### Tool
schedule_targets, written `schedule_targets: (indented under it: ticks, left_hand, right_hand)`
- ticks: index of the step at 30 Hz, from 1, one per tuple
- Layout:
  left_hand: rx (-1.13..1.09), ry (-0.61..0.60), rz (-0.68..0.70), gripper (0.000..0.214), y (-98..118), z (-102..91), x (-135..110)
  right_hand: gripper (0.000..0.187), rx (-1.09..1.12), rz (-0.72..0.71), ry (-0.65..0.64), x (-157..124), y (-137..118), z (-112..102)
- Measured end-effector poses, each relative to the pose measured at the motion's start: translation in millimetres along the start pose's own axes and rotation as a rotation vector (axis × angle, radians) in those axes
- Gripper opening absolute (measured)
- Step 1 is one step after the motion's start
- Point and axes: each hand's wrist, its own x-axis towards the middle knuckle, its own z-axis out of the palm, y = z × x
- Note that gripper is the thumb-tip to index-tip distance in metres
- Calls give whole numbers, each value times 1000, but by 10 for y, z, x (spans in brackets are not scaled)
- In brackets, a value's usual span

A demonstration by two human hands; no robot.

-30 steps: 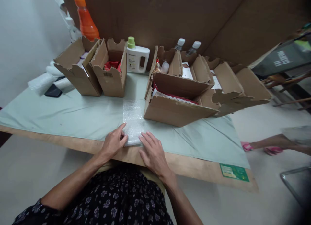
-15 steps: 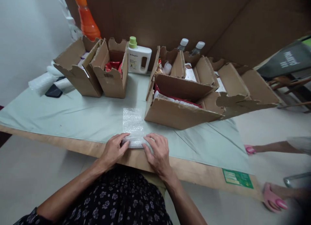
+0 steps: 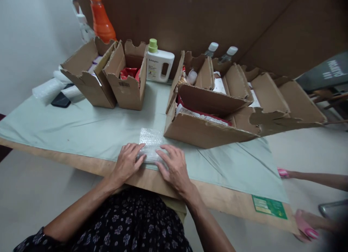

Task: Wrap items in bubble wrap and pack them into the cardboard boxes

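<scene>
Up close at the packing table (image 3: 81, 125), its pale green cloth spread flat so that things lie level on it. On the far right stands a cluster of open cartons (image 3: 206, 130), flaps splayed outward and leaving the red and white contents on view. On the far left, two smaller cartons (image 3: 127, 92) sit touching each other, also open. A white jug (image 3: 159, 65) with a green cap stands upright between the two groups, against the brown back wall.

At the near edge, in the bare gap between the cartons, lies my bubble wrap strip (image 3: 150, 141), running away from me. My left hand (image 3: 127, 165) and right hand (image 3: 175, 168) rest side by side on its near end. The fingers of both are bent over the rolled part and press it to the cloth, gripping it. Set at either end, they keep the roll even, and I judge they stop the springy film from uncurling.

Against the frame of a second ago, the flat length beyond my fingertips is clearly shorter and the roll under them thicker. Both hands have moved farther from the table's edge and closer together.
</scene>
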Motion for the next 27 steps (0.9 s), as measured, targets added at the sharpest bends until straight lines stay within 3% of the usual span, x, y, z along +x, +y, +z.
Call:
schedule_targets:
  ticks: [3, 6, 8, 12, 15, 19, 22, 27]
  left_hand:
    - [37, 42, 89, 36, -18, -37, 49]
    - [-5, 0, 217, 35, -11, -92, -36]
    - [-52, -32, 202, 32, -18, -93, -75]
    - [-38, -46, 7, 34, -66, -22, 50]
    - [-31, -10, -136, 37, -98, -11, 176]
    - [-313, 65, -421, 53, -50, -90, 84]
    - [-601, -18, -601, 59, 62, -100, -81]
    - [-811, -104, -560, 52, 319, -35, -106]
  right_hand:
    - [28, -13, -42, -89, 13, 18, 60]
    - [24, 108, 8, -136, 19, 63, 77]
    - [25, 176, 53, -124, 8, 68, 47]
    - [36, 67, 52, -42, 2, 15, 5]
    - [40, 6, 11, -107, 75, 8, 83]
    - [29, 197, 213, -89, 209, 50, 207]
    - [24, 349, 353, 20, 210, -8, 181]
    - [16, 618, 351, -106, -12, -164, -46]
